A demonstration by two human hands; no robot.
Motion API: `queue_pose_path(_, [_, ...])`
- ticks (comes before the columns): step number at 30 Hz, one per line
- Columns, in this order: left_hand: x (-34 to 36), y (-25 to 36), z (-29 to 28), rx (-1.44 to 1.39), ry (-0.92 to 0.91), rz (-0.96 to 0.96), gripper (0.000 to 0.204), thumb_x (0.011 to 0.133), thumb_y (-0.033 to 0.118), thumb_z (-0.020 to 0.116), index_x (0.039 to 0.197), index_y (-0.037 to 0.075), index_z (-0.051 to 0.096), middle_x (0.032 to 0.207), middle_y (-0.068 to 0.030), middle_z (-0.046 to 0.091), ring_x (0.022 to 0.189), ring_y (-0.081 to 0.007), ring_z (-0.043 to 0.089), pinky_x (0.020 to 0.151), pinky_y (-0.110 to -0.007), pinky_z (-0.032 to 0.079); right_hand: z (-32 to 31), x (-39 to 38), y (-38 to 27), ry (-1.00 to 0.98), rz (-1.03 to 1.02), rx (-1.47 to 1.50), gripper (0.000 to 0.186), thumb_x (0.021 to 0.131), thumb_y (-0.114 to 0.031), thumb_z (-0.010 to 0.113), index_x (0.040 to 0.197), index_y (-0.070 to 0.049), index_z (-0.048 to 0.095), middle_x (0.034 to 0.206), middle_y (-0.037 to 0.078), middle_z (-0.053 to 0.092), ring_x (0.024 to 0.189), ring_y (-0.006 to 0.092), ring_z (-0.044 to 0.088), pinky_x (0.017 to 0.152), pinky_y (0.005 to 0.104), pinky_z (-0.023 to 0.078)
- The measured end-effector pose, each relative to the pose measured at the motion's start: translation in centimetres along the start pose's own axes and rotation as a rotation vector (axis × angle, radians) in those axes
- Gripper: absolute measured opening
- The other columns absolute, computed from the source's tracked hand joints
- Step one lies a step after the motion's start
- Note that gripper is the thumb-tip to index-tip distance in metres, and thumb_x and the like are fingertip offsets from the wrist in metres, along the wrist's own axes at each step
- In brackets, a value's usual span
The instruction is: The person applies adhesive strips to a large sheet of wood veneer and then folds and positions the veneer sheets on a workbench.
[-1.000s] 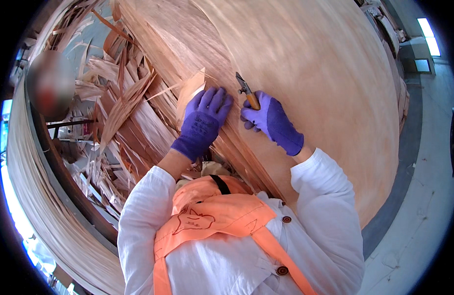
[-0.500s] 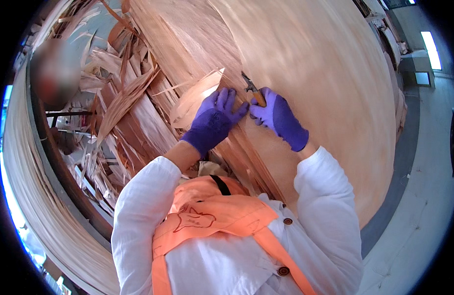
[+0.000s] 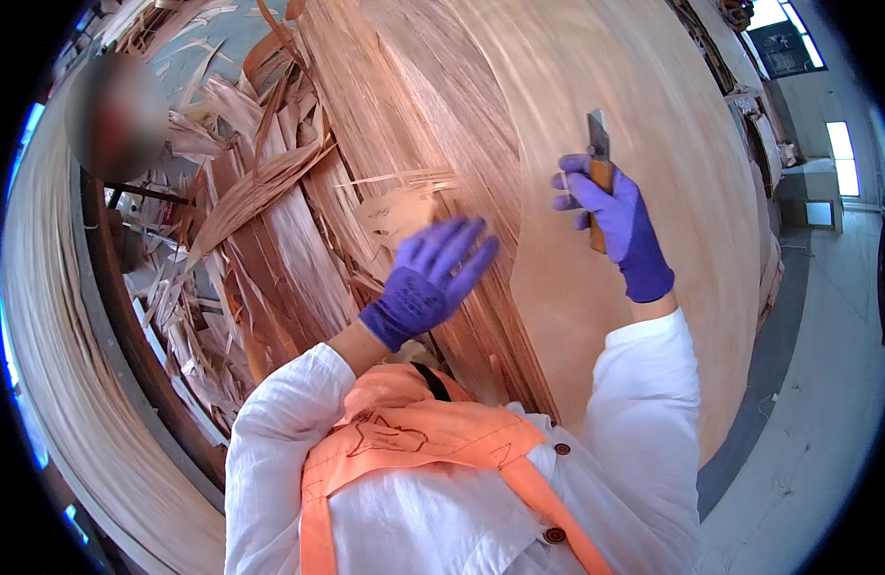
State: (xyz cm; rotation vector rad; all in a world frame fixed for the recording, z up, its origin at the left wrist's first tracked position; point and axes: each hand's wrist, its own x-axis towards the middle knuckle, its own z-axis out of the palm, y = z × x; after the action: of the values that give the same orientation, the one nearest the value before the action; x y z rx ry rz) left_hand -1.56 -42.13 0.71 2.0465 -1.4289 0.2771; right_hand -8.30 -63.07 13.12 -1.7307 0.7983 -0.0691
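Note:
My left hand (image 3: 428, 283), in a purple glove, has its fingers spread over torn veneer strips and just below a pale, slightly blurred veneer piece (image 3: 390, 211). I cannot tell whether it touches them. My right hand (image 3: 615, 230), also gloved, grips a cutting tool (image 3: 599, 134) with a dark metal head and yellowish handle, blade upward. It is over a broad, smooth pale veneer sheet (image 3: 644, 364), right of the sheet's wavy edge, where reddish, streaky veneer layers (image 3: 490, 335) lie.
A tangled heap of veneer scraps (image 3: 251, 220) lies on the left beside a dark rail (image 3: 116, 307) and stacked pale sheets (image 3: 59, 326). A blurred round patch hides the upper left. At the right are a grey floor strip (image 3: 764, 383) and windows (image 3: 840, 158).
My right hand has moved right with the tool, away from my left hand. My left hand has moved slightly right and down, off the pale piece it was lying on.

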Motion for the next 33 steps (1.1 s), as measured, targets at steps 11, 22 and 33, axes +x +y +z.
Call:
queue_pose_path(11, [0.3, -7.4, 1.7, 0.029, -0.116, -0.425, 0.03, 0.077, 0.028, 0.061, 0.102, 0.013, 0.057, 0.078, -0.0084, 0.064, 0.085, -0.0271, 0.06, 0.098, -0.051, 0.027, 4.3, 1.4, 0.7, -0.136, 0.048, 0.035, 0.029, 0.085, -0.018, 0.055, 0.11, -0.002, 0.054, 0.088, 0.006, 0.061, 0.07, 0.0119, 0.061, 0.054, 0.0228, 0.046])
queue_pose_path(22, [-11.7, -16.3, -5.2, 0.268, 0.047, -0.672, 0.01, 0.08, 0.02, 0.054, 0.077, 0.014, 0.063, 0.072, -0.0128, 0.063, 0.067, -0.0308, 0.06, 0.078, -0.04, 0.043, 5.7, -0.3, 0.6, -0.154, 0.033, 0.013, 0.029, 0.087, -0.019, 0.056, 0.111, -0.003, 0.054, 0.091, 0.007, 0.062, 0.07, 0.0119, 0.06, 0.056, 0.0222, 0.044])
queue_pose_path(33, [-32.5, -23.0, -18.1, -0.119, 0.282, -1.386, 0.047, 0.081, 0.035, 0.063, 0.106, -0.004, 0.059, 0.084, -0.0116, 0.066, 0.069, -0.0151, 0.061, 0.06, -0.028, 0.048, 11.3, -1.1, -1.7, -0.256, 0.023, -0.083, 0.032, 0.085, -0.022, 0.058, 0.11, -0.002, 0.055, 0.09, 0.005, 0.062, 0.071, 0.0095, 0.06, 0.054, 0.0196, 0.04])
